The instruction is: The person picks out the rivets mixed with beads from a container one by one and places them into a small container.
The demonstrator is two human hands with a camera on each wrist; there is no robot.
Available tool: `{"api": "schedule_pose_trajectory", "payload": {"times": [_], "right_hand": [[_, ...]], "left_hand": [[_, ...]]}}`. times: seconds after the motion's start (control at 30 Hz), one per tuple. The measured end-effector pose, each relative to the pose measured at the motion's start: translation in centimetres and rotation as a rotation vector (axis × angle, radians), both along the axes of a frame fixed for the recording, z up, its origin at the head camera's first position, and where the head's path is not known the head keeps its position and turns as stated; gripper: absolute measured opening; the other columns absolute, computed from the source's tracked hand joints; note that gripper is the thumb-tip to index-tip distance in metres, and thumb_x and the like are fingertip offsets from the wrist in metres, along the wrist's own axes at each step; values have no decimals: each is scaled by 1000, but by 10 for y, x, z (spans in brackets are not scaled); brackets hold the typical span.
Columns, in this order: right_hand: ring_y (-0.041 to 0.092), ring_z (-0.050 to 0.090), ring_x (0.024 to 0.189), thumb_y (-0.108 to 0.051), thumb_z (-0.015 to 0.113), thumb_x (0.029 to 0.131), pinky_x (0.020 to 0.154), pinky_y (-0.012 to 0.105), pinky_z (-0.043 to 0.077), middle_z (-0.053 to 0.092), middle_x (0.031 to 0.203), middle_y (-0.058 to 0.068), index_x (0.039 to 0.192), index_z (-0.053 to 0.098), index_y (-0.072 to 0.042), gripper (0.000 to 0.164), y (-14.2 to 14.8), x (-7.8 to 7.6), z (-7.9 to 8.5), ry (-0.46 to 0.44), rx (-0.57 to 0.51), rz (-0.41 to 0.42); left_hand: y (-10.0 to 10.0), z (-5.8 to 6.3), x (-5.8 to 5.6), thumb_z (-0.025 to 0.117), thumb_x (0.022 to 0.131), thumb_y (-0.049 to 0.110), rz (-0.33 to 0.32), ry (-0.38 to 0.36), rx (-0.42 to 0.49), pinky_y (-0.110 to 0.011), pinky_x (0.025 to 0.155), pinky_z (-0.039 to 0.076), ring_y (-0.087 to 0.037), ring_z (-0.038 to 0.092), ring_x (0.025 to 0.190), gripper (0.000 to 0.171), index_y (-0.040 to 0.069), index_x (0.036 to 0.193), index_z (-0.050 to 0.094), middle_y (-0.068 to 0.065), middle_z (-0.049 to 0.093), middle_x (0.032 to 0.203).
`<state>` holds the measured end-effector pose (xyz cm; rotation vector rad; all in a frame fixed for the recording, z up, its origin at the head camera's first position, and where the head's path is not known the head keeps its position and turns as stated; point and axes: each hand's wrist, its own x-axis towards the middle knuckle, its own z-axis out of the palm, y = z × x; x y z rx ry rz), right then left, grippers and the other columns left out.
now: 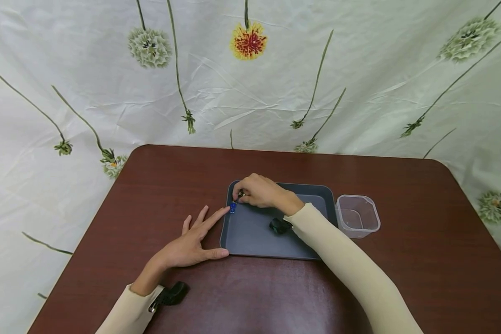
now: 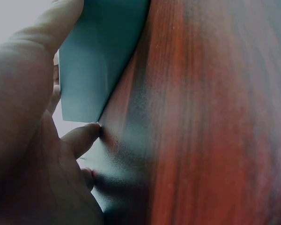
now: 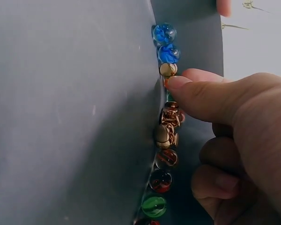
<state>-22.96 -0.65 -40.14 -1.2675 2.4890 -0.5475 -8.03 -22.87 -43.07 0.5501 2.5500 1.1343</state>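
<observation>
Along the left wall of the grey tray (image 1: pixel 259 239) runs a row of glass marbles and gold-coloured metal pieces (image 3: pixel 163 134). Two blue marbles (image 3: pixel 169 53) sit at one end, with a gold disc (image 3: pixel 168 69) beside them. My right hand (image 1: pixel 260 191) reaches across the tray, thumb and index finger pinching a small orange piece (image 3: pixel 166 82) in that row, mostly hidden by the fingertips. Further along lie an amber marble (image 3: pixel 166 158) and a green marble (image 3: pixel 154 206). My left hand (image 1: pixel 188 246) is spread, index fingertip by the tray's left rim and thumb at its near left corner.
To the tray's right stands a clear plastic container (image 1: pixel 357 216), close against it. Both sit on a dark reddish-brown wooden table (image 1: pixel 183 171). A white flower-print cloth (image 1: pixel 217 83) hangs behind the table's far edge.
</observation>
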Motion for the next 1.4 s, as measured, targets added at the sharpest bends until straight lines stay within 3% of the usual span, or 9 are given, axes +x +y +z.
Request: {"api": "schedule_pose_trajectory", "payload": {"times": [0.43,0.77,1.0,1.4], "right_hand": [[6,45,53,-19,70,96,52,20,36,51,57,-5,103,75,-19,9,-3,4,0,11,27,11],[8,46,58,-20,70,97,53,22,36,58,70,-4,101,74,-20,6,-4,6,-2,5,43,-4],[7,49,62,-23,68,98,56,21,38,60,76,-7,97,72,-21,5,-4,8,-3,51,51,11],[7,49,62,-23,65,99,57,21,38,62,78,-8,92,69,-22,9,-3,9,-4,72,43,43]], "left_hand": [[0,0,0,76,88,45,-5,3,1,-72,111,-13,-42,-7,154,94,37,161,16,-9,18,167],[0,1,1,76,88,45,-1,0,0,-72,111,-13,-42,-7,154,95,36,161,17,-7,20,167],[0,1,1,76,88,44,-4,0,4,-72,110,-14,-42,-8,154,95,35,161,17,-7,20,167],[0,0,0,75,89,45,-5,-3,-3,-72,110,-14,-43,-8,154,94,37,161,16,-7,19,167]]}}
